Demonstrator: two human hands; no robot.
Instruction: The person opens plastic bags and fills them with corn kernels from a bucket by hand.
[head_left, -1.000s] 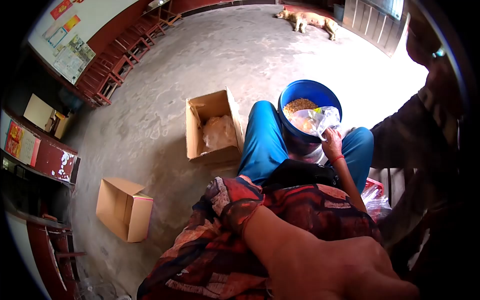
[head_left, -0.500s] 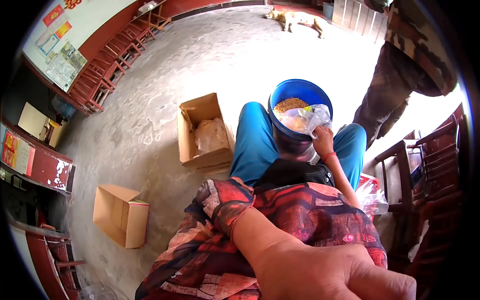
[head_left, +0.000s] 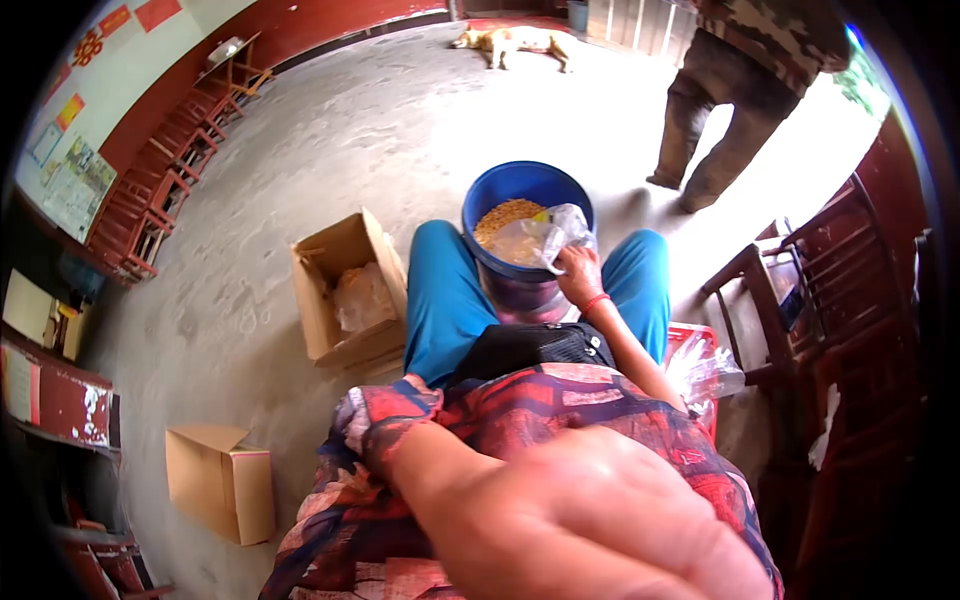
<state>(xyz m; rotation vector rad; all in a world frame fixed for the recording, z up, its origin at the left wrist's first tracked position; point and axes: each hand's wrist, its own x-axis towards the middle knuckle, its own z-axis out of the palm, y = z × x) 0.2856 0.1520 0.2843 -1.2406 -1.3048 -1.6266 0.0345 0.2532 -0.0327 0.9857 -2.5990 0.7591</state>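
Two hands: the right hand point(head_left: 580, 272) pinches the right end of a clear bag point(head_left: 548, 238); the left hand point(head_left: 600, 510) lies close to the camera, across the lap, blurred and cut off by the lower edge, so one cannot tell whether its fingers are spread, pressed together or pinching anything.
Right wrist: a red band point(head_left: 598, 302) circles it.
Bag: it rests partly on yellowish grain point(head_left: 508, 215), its crumpled right end raised at the near right rim of a bucket point(head_left: 530, 180); a yellow patch shows on it.
Bucket: blue, between the person's knees, with the grain inside.
Lap: a black pouch point(head_left: 530, 345) sits between the blue trousers point(head_left: 450, 300) and a patterned shirt point(head_left: 590, 405).
Near right: a red basket point(head_left: 690, 328) with clear plastic point(head_left: 705, 370) in it; beyond it, a dark wooden chair point(head_left: 760, 300).
Left: an open carton point(head_left: 365, 350), just beside the left leg, holds a plastic bundle point(head_left: 362, 298); a smaller box point(head_left: 220, 490) is farther left and nearer.
Far right: another person point(head_left: 730, 100) stands, in a camouflage top.
Far: a dog point(head_left: 520, 42) lies on its side.
Far left: red chairs point(head_left: 150, 200) line the wall.
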